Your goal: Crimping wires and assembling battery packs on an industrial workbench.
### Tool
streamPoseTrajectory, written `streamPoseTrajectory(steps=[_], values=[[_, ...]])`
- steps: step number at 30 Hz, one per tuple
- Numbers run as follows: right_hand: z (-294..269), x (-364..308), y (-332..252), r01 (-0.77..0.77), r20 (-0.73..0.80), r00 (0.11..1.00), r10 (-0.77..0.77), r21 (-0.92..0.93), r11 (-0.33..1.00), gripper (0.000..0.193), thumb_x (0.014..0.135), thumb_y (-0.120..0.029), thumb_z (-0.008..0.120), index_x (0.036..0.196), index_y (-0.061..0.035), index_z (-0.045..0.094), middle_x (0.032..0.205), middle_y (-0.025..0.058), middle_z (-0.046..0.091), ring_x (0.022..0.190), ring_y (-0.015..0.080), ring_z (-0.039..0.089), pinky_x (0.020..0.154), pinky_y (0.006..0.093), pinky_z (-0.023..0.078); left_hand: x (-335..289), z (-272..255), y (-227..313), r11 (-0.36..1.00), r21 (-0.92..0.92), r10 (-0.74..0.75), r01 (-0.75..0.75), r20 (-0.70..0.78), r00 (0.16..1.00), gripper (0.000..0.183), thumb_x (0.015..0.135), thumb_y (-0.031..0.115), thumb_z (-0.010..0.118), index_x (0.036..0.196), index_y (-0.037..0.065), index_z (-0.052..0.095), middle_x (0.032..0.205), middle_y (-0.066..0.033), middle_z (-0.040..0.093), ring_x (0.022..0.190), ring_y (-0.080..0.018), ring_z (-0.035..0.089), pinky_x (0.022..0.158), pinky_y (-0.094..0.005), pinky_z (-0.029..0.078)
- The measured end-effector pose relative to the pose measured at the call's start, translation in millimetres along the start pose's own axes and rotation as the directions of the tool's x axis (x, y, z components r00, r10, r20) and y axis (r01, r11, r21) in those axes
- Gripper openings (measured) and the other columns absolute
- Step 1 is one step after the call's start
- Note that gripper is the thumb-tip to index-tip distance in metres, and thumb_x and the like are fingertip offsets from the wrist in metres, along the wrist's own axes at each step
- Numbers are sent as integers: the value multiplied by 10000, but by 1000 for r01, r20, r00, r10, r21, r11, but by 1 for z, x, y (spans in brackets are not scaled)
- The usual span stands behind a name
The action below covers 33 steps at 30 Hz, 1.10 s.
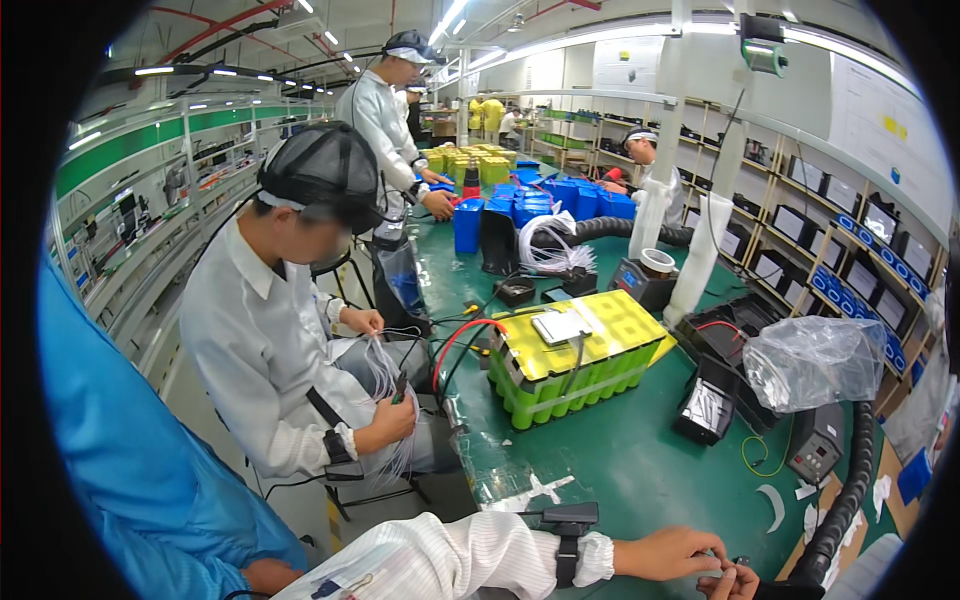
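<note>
At the lower right edge, my left hand [668, 553] reaches in from a white striped sleeve with a black wrist strap. Its fingers are closed and meet my right hand [733, 582], partly cut off by the frame edge. A tiny dark piece [741, 560] shows at the fingertips of my right hand; its kind is too small to tell. What lies between the fingers of my left hand is hidden. Beyond my hands sits a battery pack [570, 385] of green cells with a yellow top, a white board on it and red and black cables.
The green table [610, 470] carries a black open box [708, 400], clear plastic bag [815, 362], grey control unit [817, 445], black hose [858, 480] and blue battery packs [535, 200]. A seated co-worker [290, 320] holds white wires at left; a blue-clad person [140, 430] is close by.
</note>
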State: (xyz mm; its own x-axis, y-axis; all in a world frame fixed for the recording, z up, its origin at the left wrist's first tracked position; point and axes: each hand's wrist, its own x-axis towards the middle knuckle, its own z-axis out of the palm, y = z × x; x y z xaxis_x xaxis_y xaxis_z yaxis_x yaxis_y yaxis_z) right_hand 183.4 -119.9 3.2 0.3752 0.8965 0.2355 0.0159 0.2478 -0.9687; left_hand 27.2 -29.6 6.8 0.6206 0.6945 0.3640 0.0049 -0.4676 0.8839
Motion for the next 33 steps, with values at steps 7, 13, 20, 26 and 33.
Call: streamPoseTrajectory(steps=[7,13,20,26,33], values=[[-7,5,13,-95,-19,995,93,-160,983,142,975,-134,559,969,7,577,824,87,650,725,146,615,691,275,522,2,-2,-6,982,179,59,-56,-15,998,223,871,273,616,878,51,634,800,-146,663,761,-338,624,667,-436,465],[-2,3,7,-98,56,992,110,-184,978,191,982,-159,559,907,9,613,781,67,643,676,122,573,646,251,475,-1,3,-17,982,178,71,-67,-12,997,199,836,230,650,856,33,628,792,-151,661,776,-346,628,672,-440,470],[-11,5,19,-119,57,990,127,-129,985,207,982,-176,564,903,9,612,784,72,646,668,123,571,649,251,472,1,0,-14,994,101,36,-37,16,999,177,832,202,635,841,26,613,782,-153,640,776,-357,610,677,-446,464],[-5,4,11,-102,80,989,123,-230,968,207,975,-173,579,887,13,600,773,71,641,667,120,570,646,248,466,4,-1,-17,990,129,70,-63,-50,996,153,842,172,603,865,21,598,845,-164,628,824,-359,597,688,-438,458],[-7,6,19,-118,90,986,140,-212,970,157,964,-126,582,926,25,604,772,58,624,677,116,563,639,249,468,5,-3,-16,987,150,58,-53,-27,998,148,874,173,588,907,29,591,841,-142,626,813,-340,603,703,-426,464]])
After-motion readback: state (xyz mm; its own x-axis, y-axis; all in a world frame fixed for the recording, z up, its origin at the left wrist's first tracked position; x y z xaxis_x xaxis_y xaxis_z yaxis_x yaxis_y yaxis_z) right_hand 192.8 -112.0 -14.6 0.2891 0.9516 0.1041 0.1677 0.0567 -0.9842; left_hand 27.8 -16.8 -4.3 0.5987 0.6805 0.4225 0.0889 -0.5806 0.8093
